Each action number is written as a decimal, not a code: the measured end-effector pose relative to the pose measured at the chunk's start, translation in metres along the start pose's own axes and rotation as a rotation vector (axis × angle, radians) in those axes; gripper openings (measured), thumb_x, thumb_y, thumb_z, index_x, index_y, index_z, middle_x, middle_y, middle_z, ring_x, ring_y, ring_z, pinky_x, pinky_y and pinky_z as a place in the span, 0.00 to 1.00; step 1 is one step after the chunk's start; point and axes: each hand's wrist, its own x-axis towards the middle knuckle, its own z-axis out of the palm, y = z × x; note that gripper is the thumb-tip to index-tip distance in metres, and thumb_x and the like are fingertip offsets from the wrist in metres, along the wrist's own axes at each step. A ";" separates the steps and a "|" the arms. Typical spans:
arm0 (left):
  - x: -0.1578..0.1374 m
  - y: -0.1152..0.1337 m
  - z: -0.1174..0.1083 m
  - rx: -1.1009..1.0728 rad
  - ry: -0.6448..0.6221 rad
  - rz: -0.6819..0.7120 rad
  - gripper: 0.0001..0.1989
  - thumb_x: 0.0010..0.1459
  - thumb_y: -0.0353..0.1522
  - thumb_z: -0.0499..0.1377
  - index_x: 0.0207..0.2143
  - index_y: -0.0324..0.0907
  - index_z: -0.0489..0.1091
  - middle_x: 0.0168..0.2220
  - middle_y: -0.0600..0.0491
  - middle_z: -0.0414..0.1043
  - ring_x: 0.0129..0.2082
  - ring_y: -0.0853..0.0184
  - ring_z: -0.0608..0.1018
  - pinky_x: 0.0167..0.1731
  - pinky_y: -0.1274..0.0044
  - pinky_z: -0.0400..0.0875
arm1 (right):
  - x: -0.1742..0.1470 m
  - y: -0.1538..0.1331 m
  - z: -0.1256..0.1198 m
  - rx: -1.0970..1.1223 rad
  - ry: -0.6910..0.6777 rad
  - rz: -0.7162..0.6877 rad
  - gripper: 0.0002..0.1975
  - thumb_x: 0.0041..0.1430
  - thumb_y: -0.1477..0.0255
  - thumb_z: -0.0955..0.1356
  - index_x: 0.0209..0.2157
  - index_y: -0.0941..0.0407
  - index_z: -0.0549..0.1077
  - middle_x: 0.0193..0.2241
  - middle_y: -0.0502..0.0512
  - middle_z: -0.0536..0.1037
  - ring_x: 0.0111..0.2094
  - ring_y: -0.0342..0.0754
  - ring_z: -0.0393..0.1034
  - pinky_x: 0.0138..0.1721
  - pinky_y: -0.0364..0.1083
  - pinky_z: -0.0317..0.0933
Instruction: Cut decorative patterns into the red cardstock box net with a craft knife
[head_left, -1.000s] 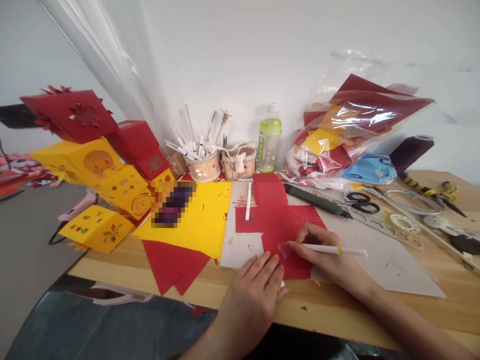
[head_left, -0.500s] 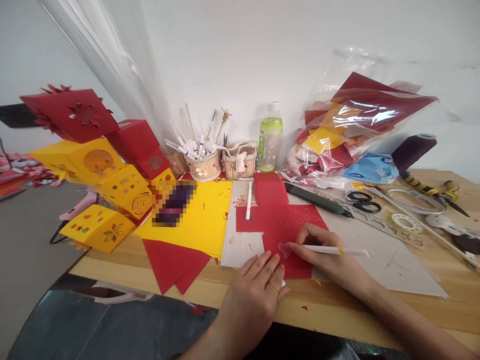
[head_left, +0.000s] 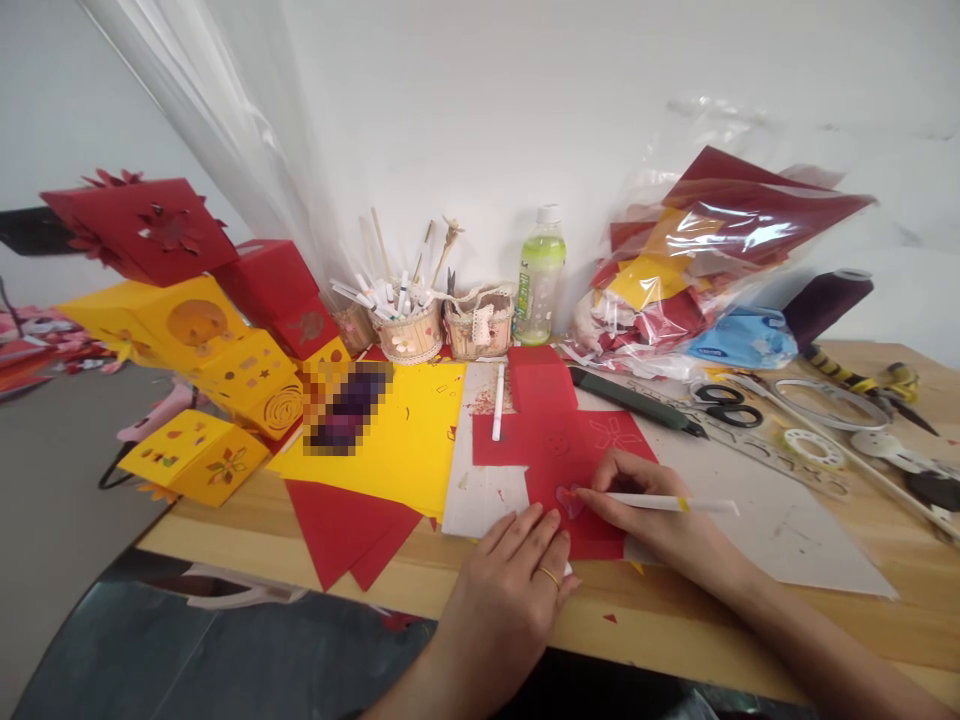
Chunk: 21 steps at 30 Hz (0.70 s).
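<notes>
While L hand (head_left: 514, 588) lies spread on red ppr (head_left: 541, 470), R hand (head_left: 654, 530) pinches pen (head_left: 706, 505).

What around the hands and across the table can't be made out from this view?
In the head view:
Tip of the yellow-banded white marker: too small to tell where the right hand pinches it.
Lower-left corner of the red card: covered by the left hand.
Dark patch on the yellow sheet: masked by pixelation.
Drink bottle: label's fine print too small.
</notes>
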 end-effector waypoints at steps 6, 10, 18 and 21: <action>0.000 0.000 0.000 -0.002 -0.009 0.002 0.13 0.64 0.30 0.49 0.42 0.34 0.70 0.45 0.45 0.73 0.47 0.61 0.74 0.44 0.70 0.72 | 0.000 -0.002 0.001 -0.004 -0.033 0.003 0.14 0.54 0.63 0.67 0.22 0.56 0.63 0.20 0.47 0.66 0.22 0.41 0.57 0.22 0.41 0.51; 0.001 0.000 0.000 -0.004 0.004 0.000 0.14 0.64 0.30 0.47 0.42 0.33 0.70 0.45 0.46 0.74 0.46 0.61 0.75 0.42 0.69 0.73 | 0.001 0.002 0.001 0.038 0.002 0.005 0.14 0.54 0.63 0.68 0.22 0.55 0.62 0.20 0.46 0.66 0.22 0.41 0.56 0.22 0.42 0.50; 0.001 0.000 -0.001 -0.005 -0.001 -0.007 0.14 0.65 0.30 0.47 0.42 0.33 0.71 0.44 0.46 0.74 0.46 0.61 0.75 0.42 0.69 0.74 | 0.000 0.002 0.000 0.048 0.015 0.008 0.15 0.54 0.64 0.67 0.21 0.55 0.61 0.19 0.46 0.65 0.21 0.41 0.56 0.21 0.41 0.50; 0.001 0.000 -0.001 -0.006 -0.003 -0.005 0.14 0.65 0.30 0.47 0.42 0.33 0.71 0.44 0.45 0.74 0.46 0.60 0.75 0.42 0.69 0.74 | 0.000 0.001 0.000 0.035 0.010 0.007 0.15 0.54 0.64 0.67 0.21 0.55 0.61 0.19 0.46 0.66 0.21 0.41 0.57 0.21 0.41 0.50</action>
